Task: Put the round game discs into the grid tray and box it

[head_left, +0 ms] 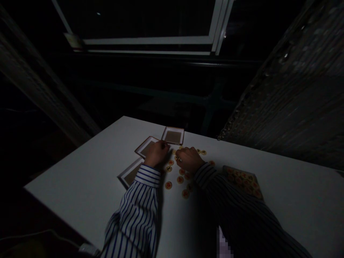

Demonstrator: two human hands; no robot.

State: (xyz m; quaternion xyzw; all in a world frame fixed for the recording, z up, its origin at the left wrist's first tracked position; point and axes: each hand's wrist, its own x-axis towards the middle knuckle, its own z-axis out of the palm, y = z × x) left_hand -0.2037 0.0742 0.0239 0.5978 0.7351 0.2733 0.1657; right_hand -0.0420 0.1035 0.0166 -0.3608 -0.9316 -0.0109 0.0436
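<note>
On a white table (pixel 88 179), several round yellowish game pieces (pixel 177 179) with dark and red marks lie scattered between my arms. My left hand (pixel 157 153) rests knuckles up beside a shallow square tray (pixel 143 146), its fingers curled and what they hold hidden. My right hand (pixel 189 158) is just right of it, fingers closed in a pinch on one round piece (pixel 178 158). Both sleeves are white with dark stripes.
Two more shallow trays stand near: one far (pixel 173 135), one near left (pixel 130 173). A flat tray (pixel 243 181) filled with more round pieces lies to the right. The room is dark, with a window frame (pixel 150 41) above and a rough wall (pixel 295 89) to the right.
</note>
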